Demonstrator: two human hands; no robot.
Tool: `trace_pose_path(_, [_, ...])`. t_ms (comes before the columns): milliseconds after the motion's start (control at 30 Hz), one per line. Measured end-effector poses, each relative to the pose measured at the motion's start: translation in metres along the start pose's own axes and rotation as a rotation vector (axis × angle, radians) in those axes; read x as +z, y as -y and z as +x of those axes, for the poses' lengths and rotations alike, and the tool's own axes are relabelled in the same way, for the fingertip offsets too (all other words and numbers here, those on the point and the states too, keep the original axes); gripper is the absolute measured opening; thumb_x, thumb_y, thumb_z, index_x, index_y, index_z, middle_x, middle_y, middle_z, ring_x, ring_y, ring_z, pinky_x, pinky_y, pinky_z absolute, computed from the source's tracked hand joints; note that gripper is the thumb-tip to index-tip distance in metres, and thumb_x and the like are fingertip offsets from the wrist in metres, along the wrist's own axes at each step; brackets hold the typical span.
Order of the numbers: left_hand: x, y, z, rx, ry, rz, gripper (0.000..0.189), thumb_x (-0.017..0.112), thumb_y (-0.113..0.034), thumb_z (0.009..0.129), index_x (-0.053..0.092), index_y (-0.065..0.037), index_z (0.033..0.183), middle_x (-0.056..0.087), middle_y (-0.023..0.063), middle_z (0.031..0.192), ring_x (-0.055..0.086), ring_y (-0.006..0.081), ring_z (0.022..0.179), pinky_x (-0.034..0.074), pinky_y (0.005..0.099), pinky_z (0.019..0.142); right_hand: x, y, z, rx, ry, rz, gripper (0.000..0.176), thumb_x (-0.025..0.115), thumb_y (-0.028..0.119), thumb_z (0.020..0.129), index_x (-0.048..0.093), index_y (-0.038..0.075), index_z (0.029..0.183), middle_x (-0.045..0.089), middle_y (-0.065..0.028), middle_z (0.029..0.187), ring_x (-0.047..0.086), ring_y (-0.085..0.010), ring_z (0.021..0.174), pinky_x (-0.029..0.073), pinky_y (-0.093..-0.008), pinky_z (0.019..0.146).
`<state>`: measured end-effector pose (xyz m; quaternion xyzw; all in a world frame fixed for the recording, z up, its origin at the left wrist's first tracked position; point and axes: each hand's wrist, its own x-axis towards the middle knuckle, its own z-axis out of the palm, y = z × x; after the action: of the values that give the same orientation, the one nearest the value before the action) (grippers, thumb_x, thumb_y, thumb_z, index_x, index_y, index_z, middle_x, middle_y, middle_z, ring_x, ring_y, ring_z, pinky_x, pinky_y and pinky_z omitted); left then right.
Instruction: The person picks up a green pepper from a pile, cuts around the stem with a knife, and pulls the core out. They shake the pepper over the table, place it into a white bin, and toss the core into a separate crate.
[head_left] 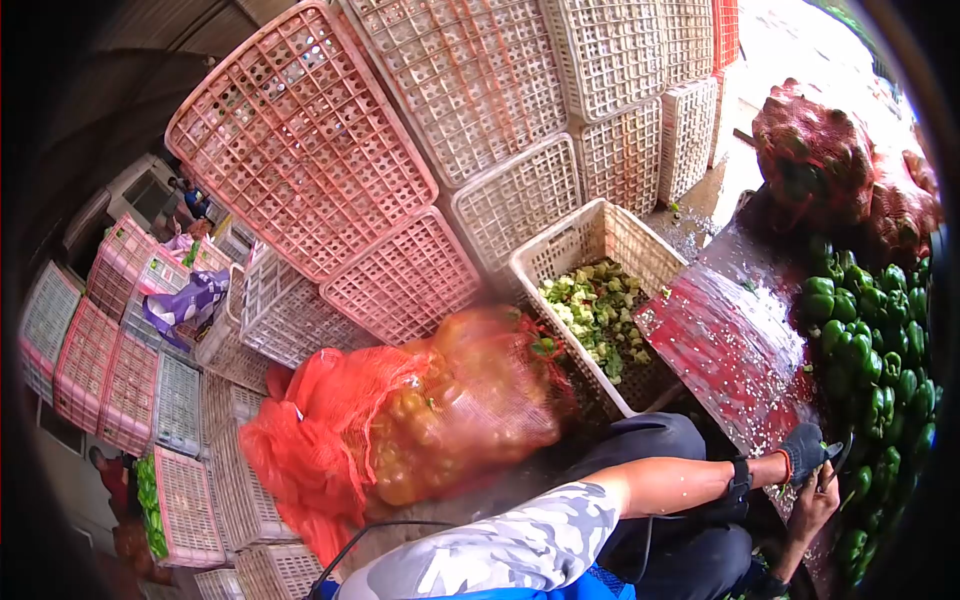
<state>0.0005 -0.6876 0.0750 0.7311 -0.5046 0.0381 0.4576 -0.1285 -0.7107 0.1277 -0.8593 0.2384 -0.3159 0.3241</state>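
My left hand, in a dark glove, is closed at the edge of the green bell peppers; its fingers curl round something small I cannot make out. Just below it in the picture is my bare right hand, its fingers closed and nearly touching the glove. A thin, curved knife blade appears to rise from the right fingers. Beside both hands lies the red board, strewn with pale seeds and scraps. A white crate holding pepper cores stands against the board's far end.
Stacked pink crates and white crates form a wall along the left side. A red mesh sack of peppers leans by my knee. More filled mesh sacks stand beyond the pepper pile. A purple bag hangs on crates.
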Motion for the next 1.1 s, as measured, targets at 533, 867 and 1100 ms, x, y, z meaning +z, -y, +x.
trace_pose_path(533, [0.020, 0.002, 0.008, -0.524, 0.141, -0.187, 0.032, 0.069, -0.038, 0.083, 0.073, -0.010, 0.070, 0.067, 0.0188, 0.067, 0.069, 0.0372, 0.068, 0.049, 0.0481, 0.056, 0.015, -0.027, 0.003, -0.002, -0.177, -0.219, 0.028, 0.062, 0.009, 0.098, 0.067, -0.004, 0.123, 0.072, -0.0171, 0.115, 0.070, -0.0244, 0.098, 0.054, -0.0349, 0.085])
trace_pose_path(867, [-0.050, 0.037, -0.031, -0.130, 0.208, -0.319, 0.040, 0.054, -0.037, 0.102, 0.072, -0.006, 0.085, 0.069, 0.0132, 0.072, 0.068, 0.0289, 0.065, 0.057, 0.0415, 0.060, 0.006, 0.044, 0.000, 0.254, -0.164, -0.132, 0.025, 0.070, 0.017, 0.090, 0.075, 0.005, 0.111, 0.077, -0.0087, 0.095, 0.069, -0.0148, 0.082, 0.054, -0.0309, 0.076])
trace_pose_path(1100, [-0.067, 0.044, 0.022, -0.891, 0.043, -1.460, 0.046, 0.044, -0.036, 0.107, 0.066, 0.000, 0.088, 0.063, 0.0117, 0.070, 0.063, 0.0211, 0.058, 0.050, 0.0367, 0.049, -0.016, -0.003, -0.013, 0.393, -0.158, -0.068, 0.027, 0.077, 0.022, 0.086, 0.076, 0.003, 0.104, 0.075, -0.0058, 0.086, 0.068, -0.0086, 0.079, 0.055, -0.0290, 0.072])
